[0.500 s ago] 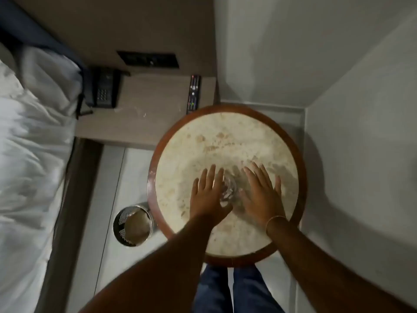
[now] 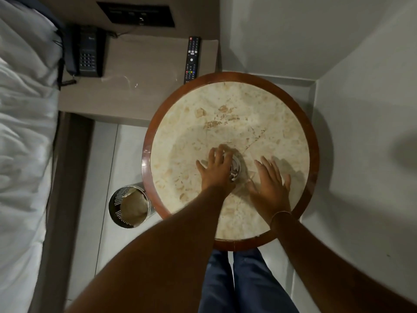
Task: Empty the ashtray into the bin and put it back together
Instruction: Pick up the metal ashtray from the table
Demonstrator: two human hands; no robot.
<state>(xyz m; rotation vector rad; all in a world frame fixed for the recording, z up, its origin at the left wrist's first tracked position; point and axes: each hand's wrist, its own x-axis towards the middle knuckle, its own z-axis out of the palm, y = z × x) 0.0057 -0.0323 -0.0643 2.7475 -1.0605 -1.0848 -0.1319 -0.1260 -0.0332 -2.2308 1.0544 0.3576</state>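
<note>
A: Left grip (image 2: 215, 169) lies over the ashtray (image 2: 235, 168), fingers curled on its far rim; whether it truly grasps, I cannot tell.

B: Right grip (image 2: 270, 185) released, flat beside it; ashtray mid-tabletop (image 2: 225, 105); bin (image 2: 129, 206) on the floor, left.

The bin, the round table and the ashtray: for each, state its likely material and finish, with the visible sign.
Bin: probably polished metal, given its shiny perforated wall.
Round table: seemingly marble or similar stone, beige and mottled, inside a glossy reddish rim that looks like varnished wood.
Ashtray: likely clear glass, glinting; partly hidden by the left hand.
</note>
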